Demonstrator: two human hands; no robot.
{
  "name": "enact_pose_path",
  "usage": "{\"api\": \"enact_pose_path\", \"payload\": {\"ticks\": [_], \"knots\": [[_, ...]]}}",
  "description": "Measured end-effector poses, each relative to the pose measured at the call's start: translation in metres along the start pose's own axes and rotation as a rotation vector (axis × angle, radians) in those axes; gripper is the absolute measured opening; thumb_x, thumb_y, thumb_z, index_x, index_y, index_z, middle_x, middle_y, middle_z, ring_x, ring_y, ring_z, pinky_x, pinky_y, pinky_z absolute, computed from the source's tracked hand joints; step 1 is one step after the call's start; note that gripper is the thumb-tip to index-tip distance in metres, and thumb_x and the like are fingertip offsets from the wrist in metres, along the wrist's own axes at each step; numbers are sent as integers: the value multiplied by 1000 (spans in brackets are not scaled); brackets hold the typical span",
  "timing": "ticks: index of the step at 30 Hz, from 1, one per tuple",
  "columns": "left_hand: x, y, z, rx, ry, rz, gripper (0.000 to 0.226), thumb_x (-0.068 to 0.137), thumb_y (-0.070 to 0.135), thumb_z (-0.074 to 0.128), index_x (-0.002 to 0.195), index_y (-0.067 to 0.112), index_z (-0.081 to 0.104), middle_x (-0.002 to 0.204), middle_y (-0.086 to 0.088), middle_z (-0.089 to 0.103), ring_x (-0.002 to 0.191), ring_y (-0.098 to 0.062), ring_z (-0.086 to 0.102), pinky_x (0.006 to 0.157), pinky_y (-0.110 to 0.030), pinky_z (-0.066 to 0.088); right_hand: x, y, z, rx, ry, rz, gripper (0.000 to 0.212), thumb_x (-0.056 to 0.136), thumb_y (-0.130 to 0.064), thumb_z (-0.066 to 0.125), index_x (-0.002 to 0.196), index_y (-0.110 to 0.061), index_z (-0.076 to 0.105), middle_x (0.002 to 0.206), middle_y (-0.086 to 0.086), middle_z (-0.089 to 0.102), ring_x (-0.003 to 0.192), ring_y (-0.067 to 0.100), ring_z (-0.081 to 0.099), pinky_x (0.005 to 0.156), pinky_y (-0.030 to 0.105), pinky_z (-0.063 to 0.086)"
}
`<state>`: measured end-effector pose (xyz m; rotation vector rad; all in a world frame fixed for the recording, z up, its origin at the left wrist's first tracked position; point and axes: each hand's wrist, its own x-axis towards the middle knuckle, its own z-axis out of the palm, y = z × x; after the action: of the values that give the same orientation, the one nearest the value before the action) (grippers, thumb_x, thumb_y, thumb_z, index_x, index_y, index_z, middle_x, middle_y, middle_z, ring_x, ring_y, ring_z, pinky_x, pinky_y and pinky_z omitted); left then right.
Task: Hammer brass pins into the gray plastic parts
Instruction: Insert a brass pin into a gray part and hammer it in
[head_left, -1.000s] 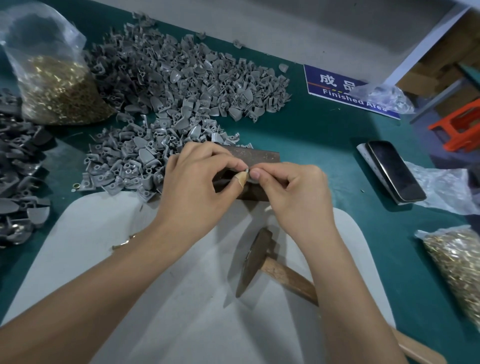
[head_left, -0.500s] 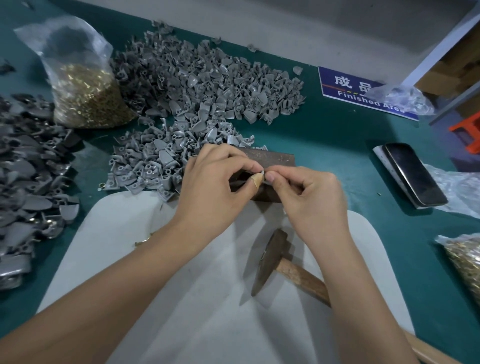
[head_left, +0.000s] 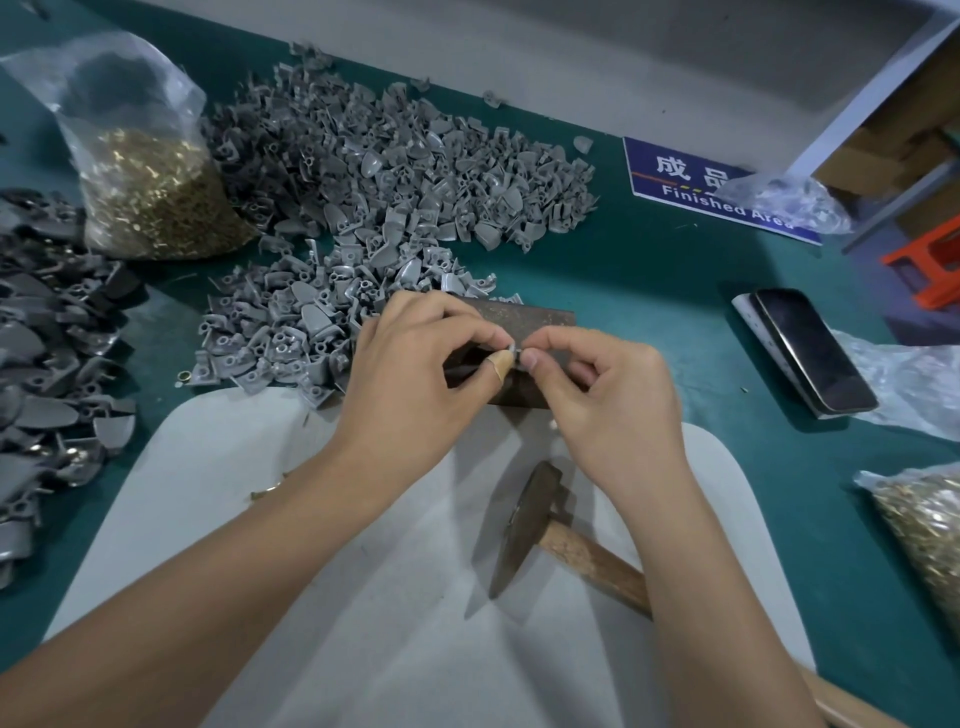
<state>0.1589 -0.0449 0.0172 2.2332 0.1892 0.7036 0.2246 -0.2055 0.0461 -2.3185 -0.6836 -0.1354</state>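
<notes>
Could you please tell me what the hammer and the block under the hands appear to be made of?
The hammer looks to have a dark, dull metal head, probably steel, on a light brown wooden handle with visible grain. The block seems to be metal too: dark brown, mottled and matte, perhaps rusted, though the look alone cannot confirm that.

Head-worn view, steeply down, close.
</notes>
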Motion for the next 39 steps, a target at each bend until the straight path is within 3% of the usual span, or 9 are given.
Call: {"api": "enact_pose_path", "payload": {"ticks": [7,13,17,20,22,31,35,39], "knots": [[0,0,0,-5,6,0,9,88,31,77,97,33,78,98,15,64,104,-12,51,91,-50,44,8,-13,-12,-273,-75,-62,2,92,-36,65,91,-36,67,65,-25,52,55,11,42,50,26,28],[1,-1,0,-10,3,-2,11,88,29,78,98,30,79,97,13,66,105,-15,53,92,-50,44,9,-19,-12,-322,-78,-37,5,92,-35,63,91,-35,68,57,-7,48,69,21,47,56,26,33],[1,-2,-1,-32,-10,-2,11,87,32,78,98,30,80,96,14,66,104,-16,54,93,-51,44,17,-23,-17,-288,-168,48,7,92,-35,66,90,-37,72,60,-24,51,61,15,41,52,29,28],[1,-2,-1,-42,-14,-11,12,87,31,79,99,30,80,96,13,67,104,-17,54,92,-51,44,22,-30,-20,-320,-206,86,9,92,-35,66,90,-39,73,61,-9,53,74,22,50,59,32,37],[2,-2,-2,-35,-18,-9,13,88,31,78,100,30,80,97,13,67,104,-17,54,92,-50,44,23,-35,-18,-386,-203,87,11,94,-34,64,90,-38,74,71,-4,59,84,28,54,65,34,39],[-1,-2,0,14,-10,21,12,89,28,77,101,25,78,98,10,68,103,-18,53,87,-51,46,31,-51,-15,-593,-195,87,10,91,-28,64,95,-30,72,85,0,57,89,30,54,62,32,25],[-1,1,-2,72,-13,10,9,90,36,73,99,34,75,99,17,65,106,-13,51,91,-47,43,26,-40,-17,-466,-205,147,11,92,-36,63,91,-40,74,78,-8,63,87,27,57,64,32,33],[-1,3,-4,87,-15,26,6,91,39,70,97,38,73,97,18,65,107,-12,50,91,-44,41,15,-26,-18,-271,-190,176,8,91,-43,63,93,-50,69,60,-24,53,66,14,45,57,30,33]]}}
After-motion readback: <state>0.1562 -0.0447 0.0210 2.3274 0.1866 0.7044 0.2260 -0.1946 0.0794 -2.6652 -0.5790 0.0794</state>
